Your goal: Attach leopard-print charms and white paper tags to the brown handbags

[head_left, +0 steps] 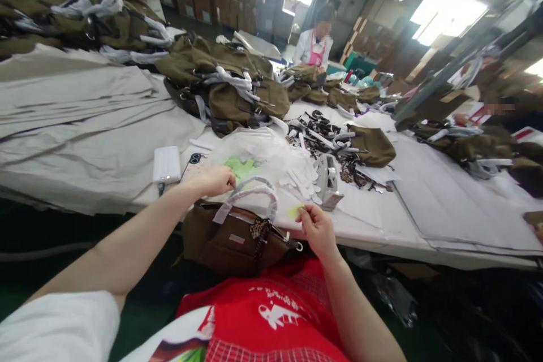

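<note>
The left hand [219, 181] hides its own fingertips, the bag label [236, 239] blurs past reading, and the apron [237, 306] runs out of frame below!

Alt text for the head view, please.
A person's right hand holds a yellow slip beside an olive handbag; the left hand is near green slips on a cluttered worktable. More olive bags lie piled beyond.

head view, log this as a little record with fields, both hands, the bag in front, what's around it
left hand: beside green slips; whether it holds anything is unclear
right hand: holds a yellow slip
handbag: at the near edge of the table, handles wrapped, patterned charm hanging
left of handbag: phone, white box with cable
right of handbag: metal device
farther back: heaped olive bags, person in pink apron
</note>
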`<state>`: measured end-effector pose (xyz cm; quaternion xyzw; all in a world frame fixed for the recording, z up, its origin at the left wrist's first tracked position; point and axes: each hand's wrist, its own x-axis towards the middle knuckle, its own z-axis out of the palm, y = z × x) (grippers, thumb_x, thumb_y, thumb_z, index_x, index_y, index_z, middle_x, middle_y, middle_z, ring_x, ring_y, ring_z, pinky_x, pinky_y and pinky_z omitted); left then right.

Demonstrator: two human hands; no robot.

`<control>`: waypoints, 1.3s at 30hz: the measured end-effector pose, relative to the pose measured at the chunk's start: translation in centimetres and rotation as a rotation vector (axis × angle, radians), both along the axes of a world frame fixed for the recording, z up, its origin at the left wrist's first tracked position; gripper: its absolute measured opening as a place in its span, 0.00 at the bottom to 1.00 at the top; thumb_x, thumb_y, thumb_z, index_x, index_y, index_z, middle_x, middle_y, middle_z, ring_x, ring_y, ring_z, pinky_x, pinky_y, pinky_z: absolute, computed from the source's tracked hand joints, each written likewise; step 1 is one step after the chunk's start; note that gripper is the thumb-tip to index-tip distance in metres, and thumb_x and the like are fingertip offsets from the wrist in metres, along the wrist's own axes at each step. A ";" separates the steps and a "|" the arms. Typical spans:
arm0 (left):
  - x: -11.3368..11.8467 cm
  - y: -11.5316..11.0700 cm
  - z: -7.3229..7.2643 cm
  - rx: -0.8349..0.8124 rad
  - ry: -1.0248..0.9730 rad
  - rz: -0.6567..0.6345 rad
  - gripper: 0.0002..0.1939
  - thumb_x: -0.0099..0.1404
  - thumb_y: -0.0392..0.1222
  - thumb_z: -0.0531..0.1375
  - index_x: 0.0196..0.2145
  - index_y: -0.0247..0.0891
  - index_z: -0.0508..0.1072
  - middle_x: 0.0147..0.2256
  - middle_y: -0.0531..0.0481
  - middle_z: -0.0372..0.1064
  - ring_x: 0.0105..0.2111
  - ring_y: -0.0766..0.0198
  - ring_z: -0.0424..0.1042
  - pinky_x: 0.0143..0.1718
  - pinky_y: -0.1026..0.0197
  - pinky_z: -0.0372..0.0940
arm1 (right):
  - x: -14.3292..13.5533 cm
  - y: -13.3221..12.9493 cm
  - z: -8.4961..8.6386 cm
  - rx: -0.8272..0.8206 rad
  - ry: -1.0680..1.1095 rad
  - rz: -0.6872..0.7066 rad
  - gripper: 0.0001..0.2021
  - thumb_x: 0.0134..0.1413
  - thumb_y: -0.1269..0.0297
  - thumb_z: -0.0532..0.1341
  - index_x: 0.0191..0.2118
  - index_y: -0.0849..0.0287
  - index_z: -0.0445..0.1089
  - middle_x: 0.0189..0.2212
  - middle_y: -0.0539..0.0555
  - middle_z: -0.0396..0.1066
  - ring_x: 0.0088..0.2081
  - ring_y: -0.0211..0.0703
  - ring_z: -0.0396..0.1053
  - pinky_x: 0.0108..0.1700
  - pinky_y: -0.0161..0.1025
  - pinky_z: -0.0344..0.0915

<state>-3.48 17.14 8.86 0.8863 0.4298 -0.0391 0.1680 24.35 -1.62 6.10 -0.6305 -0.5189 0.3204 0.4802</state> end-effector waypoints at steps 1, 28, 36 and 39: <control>0.1 -0.5 -0.2 0.030 -0.008 0.004 0.12 0.59 0.40 0.57 0.32 0.39 0.81 0.39 0.47 0.77 0.34 0.61 0.71 0.38 0.63 0.63 | -0.3 1.7 0.5 0.046 -0.038 0.005 0.14 0.60 0.53 0.58 0.35 0.59 0.70 0.24 0.49 0.71 0.19 0.33 0.60 0.22 0.31 0.58; -3.8 -13.8 -5.2 0.643 -0.539 0.634 0.23 0.63 0.47 0.60 0.53 0.34 0.67 0.53 0.33 0.65 0.57 0.44 0.63 0.60 0.43 0.59 | 1.3 -4.8 -5.7 -0.220 -0.365 -0.088 0.16 0.54 0.49 0.62 0.32 0.59 0.75 0.25 0.53 0.74 0.26 0.42 0.69 0.32 0.37 0.66; -5.0 -13.8 -8.6 0.309 -0.436 0.920 0.37 0.55 0.65 0.57 0.50 0.30 0.67 0.43 0.33 0.70 0.49 0.39 0.69 0.50 0.42 0.66 | -1.3 -5.8 -9.6 -0.384 0.114 0.227 0.24 0.47 0.53 0.68 0.48 0.61 0.73 0.45 0.58 0.77 0.47 0.53 0.74 0.52 0.50 0.69; -5.2 -14.2 -8.6 0.219 -0.406 0.934 0.33 0.52 0.66 0.57 0.44 0.35 0.70 0.39 0.35 0.72 0.45 0.37 0.71 0.45 0.41 0.68 | -2.8 -5.2 -10.0 -0.293 0.228 0.175 0.23 0.47 0.58 0.68 0.50 0.59 0.73 0.46 0.57 0.77 0.47 0.53 0.74 0.52 0.50 0.69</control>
